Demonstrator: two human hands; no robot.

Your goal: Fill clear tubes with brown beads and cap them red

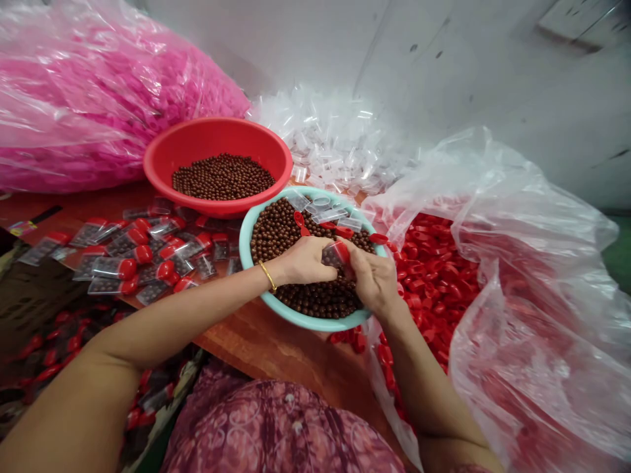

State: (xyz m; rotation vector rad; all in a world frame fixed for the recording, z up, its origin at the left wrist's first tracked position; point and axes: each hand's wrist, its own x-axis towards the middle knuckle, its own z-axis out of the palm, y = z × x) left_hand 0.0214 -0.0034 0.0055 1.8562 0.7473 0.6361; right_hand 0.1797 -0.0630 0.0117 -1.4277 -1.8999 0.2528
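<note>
Over a light-blue basin (315,322) of brown balls (323,299), my two hands meet. In my left hand (306,261), closed around it, is a small clear container (332,256) with dark contents. A red cap (342,250) sits at the container's right end, and my right hand (377,279) has its fingers closed on that end. Whether the cap is fully seated, I cannot tell. Several empty clear tubes (329,215) and loose red caps (345,231) lie on the balls at the basin's far side.
A red basin (162,164) with more balls stands behind. Filled, red-capped containers (118,267) lie in a pile at left, above a crate (37,282). Clear tubes (345,141) are heaped by the wall. Red caps (434,276) spill from a plastic bag (537,263); a pink-filled bag (108,98) bulges at back left.
</note>
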